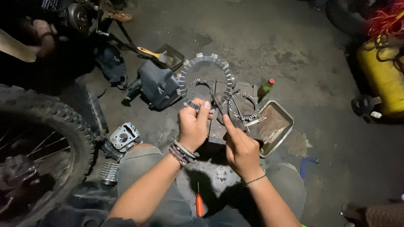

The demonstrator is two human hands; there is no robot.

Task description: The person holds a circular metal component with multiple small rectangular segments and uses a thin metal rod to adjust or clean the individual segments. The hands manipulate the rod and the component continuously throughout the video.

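Observation:
I sit on a concrete floor with both hands raised in front of me. My left hand [193,126], with bead bracelets on the wrist, grips the lower edge of a large grey toothed ring plate [206,59] and holds it upright. My right hand [240,149] is curled, its index finger stretched up to the ring's lower right part. A thin metal rod [239,111] runs by that finger; whether the hand holds it is unclear. Two smaller toothed rings [201,83] [244,106] lie on a block behind.
A knobby motorcycle tyre [54,126] fills the left. A cylinder part [124,136], black housing [158,84], brush in a tray [153,54], green bottle [266,87], metal tray [277,126], orange-handled screwdriver [199,204] and yellow tank [381,75] lie around.

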